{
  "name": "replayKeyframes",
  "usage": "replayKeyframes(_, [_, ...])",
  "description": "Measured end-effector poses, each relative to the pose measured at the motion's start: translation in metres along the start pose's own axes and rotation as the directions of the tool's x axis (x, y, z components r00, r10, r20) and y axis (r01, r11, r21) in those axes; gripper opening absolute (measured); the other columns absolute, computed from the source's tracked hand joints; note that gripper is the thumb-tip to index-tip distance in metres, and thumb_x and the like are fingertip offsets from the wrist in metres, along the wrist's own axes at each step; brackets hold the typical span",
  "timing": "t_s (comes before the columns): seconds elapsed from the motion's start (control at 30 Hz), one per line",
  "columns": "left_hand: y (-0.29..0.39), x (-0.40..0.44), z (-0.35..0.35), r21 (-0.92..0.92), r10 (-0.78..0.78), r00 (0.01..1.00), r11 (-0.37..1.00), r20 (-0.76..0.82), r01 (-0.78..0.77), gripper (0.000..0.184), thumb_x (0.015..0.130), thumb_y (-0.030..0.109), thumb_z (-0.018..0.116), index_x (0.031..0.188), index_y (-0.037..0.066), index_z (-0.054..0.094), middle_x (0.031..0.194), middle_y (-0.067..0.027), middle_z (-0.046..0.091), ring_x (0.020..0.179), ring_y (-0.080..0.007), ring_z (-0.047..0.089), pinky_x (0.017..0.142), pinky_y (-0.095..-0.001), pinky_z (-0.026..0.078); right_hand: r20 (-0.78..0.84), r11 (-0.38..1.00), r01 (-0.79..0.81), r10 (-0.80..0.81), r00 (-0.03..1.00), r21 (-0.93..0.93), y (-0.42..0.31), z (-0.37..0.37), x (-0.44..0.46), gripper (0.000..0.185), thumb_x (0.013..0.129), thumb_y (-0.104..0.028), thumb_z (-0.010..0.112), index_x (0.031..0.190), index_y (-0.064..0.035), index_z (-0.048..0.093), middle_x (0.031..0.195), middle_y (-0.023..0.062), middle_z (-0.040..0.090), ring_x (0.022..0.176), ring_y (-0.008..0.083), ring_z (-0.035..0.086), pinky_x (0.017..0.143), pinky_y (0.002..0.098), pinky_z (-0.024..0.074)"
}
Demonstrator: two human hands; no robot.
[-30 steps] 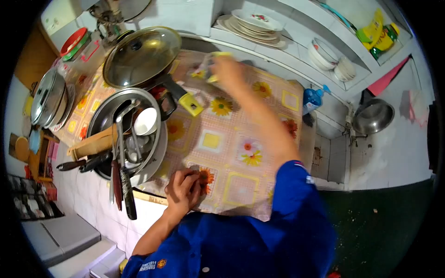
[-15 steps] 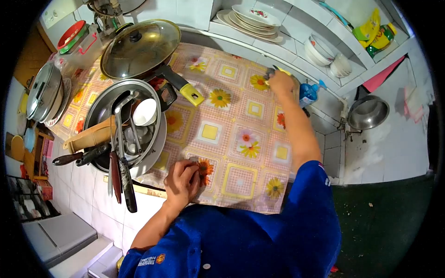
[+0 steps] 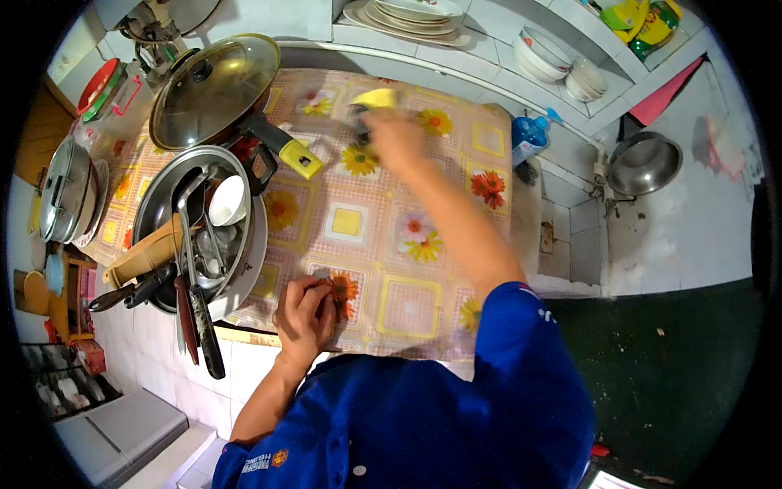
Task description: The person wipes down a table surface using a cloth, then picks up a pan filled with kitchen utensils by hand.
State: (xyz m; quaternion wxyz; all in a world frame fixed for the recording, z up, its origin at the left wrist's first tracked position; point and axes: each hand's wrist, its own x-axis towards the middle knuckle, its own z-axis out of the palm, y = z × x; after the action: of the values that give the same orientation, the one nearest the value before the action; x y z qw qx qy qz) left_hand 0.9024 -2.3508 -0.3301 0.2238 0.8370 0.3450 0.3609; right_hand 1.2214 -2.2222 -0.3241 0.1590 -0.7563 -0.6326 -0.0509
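A flower-patterned tablecloth [image 3: 346,220] covers the table in front of me. My right hand [image 3: 395,138] is over its far middle part, blurred by motion. Its fingers are closed on a yellow and dark-grey cloth [image 3: 376,99], whose exact shape is smeared. At the near edge, my left hand [image 3: 305,316] rests on the tablecloth with loosely curled fingers and nothing visible in them. Left of it stands a metal basin [image 3: 155,191] heaped with ladles, a wooden-handled tool and a white cup [image 3: 230,200].
A lidded frying pan [image 3: 215,91] sits behind the basin, its handle [image 3: 285,147] reaching over the tablecloth. Farther left is a lidded pot [image 3: 69,191]. A blue bottle [image 3: 529,137] stands past the right edge. Plates [image 3: 415,23] and bowls [image 3: 542,57] fill the back shelves.
My right hand has swept left across the tablecloth with the cloth, from the far right corner to the far middle. My left hand stays at the near edge. The view has shifted slightly.
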Motion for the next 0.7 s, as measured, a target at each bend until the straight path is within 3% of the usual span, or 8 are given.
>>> replayKeyframes(0.07, [-0.002, -0.002, 0.000, -0.019, 0.013, 1.000, 1.000, -0.016, -0.014, 0.020, 0.074, 0.000, 0.073, 0.093, 0.006, 0.068, 0.100, -0.0119, 0.065, 0.082, -0.0325, 0.065, 0.069, -0.0396, 0.055, -0.178, 0.986, -0.158, 0.147, 0.973, -0.052, 0.082, -0.005, -0.020, 0.036, 0.084, -0.011, 0.062, 0.120, -0.0127, 0.067, 0.118, 0.0111, 0.067, 0.106, 0.0326, 0.064, 0.091, 0.0454, 0.0512])
replayKeyframes(0.17, [-0.001, -0.003, -0.001, -0.036, 0.032, 0.998, 0.999, -0.049, -0.034, 0.020, 0.074, 0.000, 0.073, 0.093, 0.006, 0.068, 0.100, -0.0118, 0.065, 0.083, -0.0326, 0.066, 0.070, -0.0394, 0.055, -0.112, 0.872, -0.437, 0.422, 0.900, -0.222, 0.171, -0.044, -0.045, 0.037, 0.084, -0.022, 0.065, 0.119, -0.0137, 0.067, 0.102, 0.0135, 0.070, 0.100, 0.0346, 0.066, 0.081, 0.0477, 0.0529])
replayKeyframes(0.23, [-0.001, -0.003, -0.002, -0.029, 0.041, 0.999, 0.999, -0.034, -0.042, 0.019, 0.075, 0.001, 0.073, 0.093, 0.006, 0.068, 0.100, -0.0116, 0.065, 0.083, -0.0326, 0.066, 0.070, -0.0392, 0.056, -0.178, 0.896, -0.433, 0.412, 0.893, -0.097, 0.140, -0.068, -0.053, 0.039, 0.085, -0.018, 0.063, 0.123, -0.0121, 0.066, 0.107, 0.0146, 0.070, 0.099, 0.0347, 0.067, 0.083, 0.0465, 0.0533])
replayKeyframes(0.33, [0.000, -0.003, 0.000, 0.017, 0.019, 1.000, 1.000, -0.019, -0.019, 0.017, 0.076, 0.002, 0.073, 0.092, 0.006, 0.069, 0.100, -0.0119, 0.065, 0.084, -0.0325, 0.066, 0.070, -0.0393, 0.056, -0.146, 0.933, -0.234, 0.281, 0.949, 0.274, 0.067, -0.064, -0.058, 0.037, 0.085, -0.011, 0.064, 0.122, -0.0056, 0.066, 0.106, 0.0165, 0.070, 0.090, 0.0350, 0.067, 0.081, 0.0446, 0.0528])
replayKeyframes(0.43, [-0.001, -0.003, 0.003, 0.001, 0.054, 0.997, 0.999, -0.048, -0.054, 0.016, 0.077, 0.002, 0.073, 0.092, 0.006, 0.069, 0.100, -0.0123, 0.065, 0.084, -0.0326, 0.066, 0.070, -0.0396, 0.056, -0.117, 0.963, 0.268, -0.263, 0.958, 0.031, -0.023, -0.043, -0.094, 0.035, 0.085, -0.009, 0.061, 0.119, -0.0121, 0.068, 0.114, 0.0091, 0.068, 0.107, 0.0314, 0.061, 0.090, 0.0418, 0.0502])
replayKeyframes(0.53, [0.001, -0.004, 0.004, 0.005, 0.038, 0.999, 0.999, -0.034, -0.038, 0.016, 0.077, 0.001, 0.072, 0.092, 0.005, 0.069, 0.100, -0.0129, 0.064, 0.085, -0.0331, 0.065, 0.071, -0.0399, 0.055, -0.055, 0.943, 0.331, -0.333, 0.941, -0.041, -0.032, -0.050, -0.134, 0.035, 0.084, -0.008, 0.059, 0.118, -0.0138, 0.068, 0.119, 0.0076, 0.067, 0.110, 0.0310, 0.059, 0.091, 0.0420, 0.0502])
replayKeyframes(0.63, [0.000, -0.006, 0.004, 0.024, 0.018, 0.999, 1.000, -0.037, -0.017, 0.015, 0.077, 0.001, 0.072, 0.092, 0.005, 0.069, 0.100, -0.0129, 0.064, 0.086, -0.0338, 0.065, 0.072, -0.0400, 0.055, -0.137, 0.986, 0.146, -0.157, 0.978, -0.087, 0.069, -0.046, -0.141, 0.035, 0.084, -0.007, 0.058, 0.117, -0.0133, 0.068, 0.116, 0.0094, 0.067, 0.107, 0.0301, 0.060, 0.089, 0.0419, 0.0511])
replayKeyframes(0.7, [-0.001, -0.007, 0.004, 0.044, 0.043, 0.998, 0.998, -0.049, -0.041, 0.015, 0.078, 0.002, 0.072, 0.092, 0.005, 0.069, 0.100, -0.0123, 0.064, 0.086, -0.0337, 0.065, 0.073, -0.0398, 0.055, -0.109, 0.934, -0.294, 0.277, 0.955, -0.202, 0.107, -0.071, -0.137, 0.038, 0.083, -0.008, 0.063, 0.121, -0.0111, 0.068, 0.105, 0.0120, 0.069, 0.103, 0.0328, 0.061, 0.085, 0.0447, 0.0512])
